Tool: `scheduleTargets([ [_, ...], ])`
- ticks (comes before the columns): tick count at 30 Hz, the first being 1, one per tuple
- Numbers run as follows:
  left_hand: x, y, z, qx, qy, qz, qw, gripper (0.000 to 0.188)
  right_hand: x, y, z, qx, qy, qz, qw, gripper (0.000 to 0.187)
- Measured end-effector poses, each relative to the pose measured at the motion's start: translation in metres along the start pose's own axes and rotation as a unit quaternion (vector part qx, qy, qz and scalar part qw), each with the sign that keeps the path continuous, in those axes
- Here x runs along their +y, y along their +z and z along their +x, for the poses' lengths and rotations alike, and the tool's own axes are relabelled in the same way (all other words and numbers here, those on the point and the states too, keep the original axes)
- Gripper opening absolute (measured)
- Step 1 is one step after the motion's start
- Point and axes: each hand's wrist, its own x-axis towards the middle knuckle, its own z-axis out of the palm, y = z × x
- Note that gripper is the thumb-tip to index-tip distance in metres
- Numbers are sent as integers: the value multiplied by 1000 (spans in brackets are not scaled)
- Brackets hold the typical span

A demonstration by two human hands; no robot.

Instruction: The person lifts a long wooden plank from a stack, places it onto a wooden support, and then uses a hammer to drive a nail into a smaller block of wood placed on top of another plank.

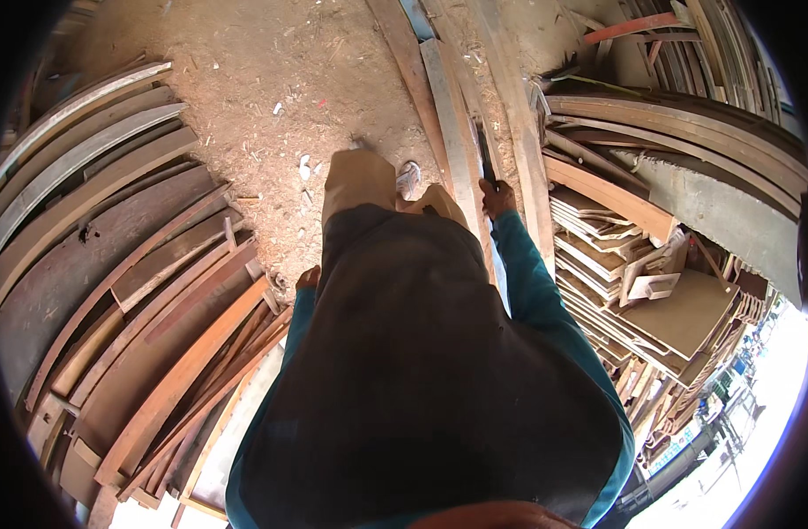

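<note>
My right hand [497, 197] hangs out to my right, its fingers closed round a long, thin dark tool [486, 157]. The tool points forward over the long boards [460, 132] on the ground; its exact kind cannot be made out. At my left side hangs my left hand [309, 278], mostly hidden behind my dark apron [422, 370]. Nothing shows in the left hand, and its fingers are too small and covered to read. It is nearest to the stacked planks [179, 375] on the left.
Large plank stacks [95, 203] line the left side. On the right stand thin sheet offcuts [598, 256], a brown beam [611, 196] and a grey slab [717, 207]. Dusty ground [263, 79] with shavings and white scraps stretches ahead. One shoe [409, 180] shows below me.
</note>
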Motion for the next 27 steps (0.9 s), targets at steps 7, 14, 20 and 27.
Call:
scheduleTargets([
  [7,137,86,78,-54,16,288,956,51,-144,-7,52,58,-9,87,995,40],
  [14,380,100,186,-53,3,103,993,47,-263,19,118,81,0,117,990,39],
  [20,604,145,259,-86,42,-91,991,38,-334,19,136,111,7,80,991,41],
  [27,670,242,300,-124,44,-105,986,39,-451,-11,161,104,-45,-7,994,39],
])
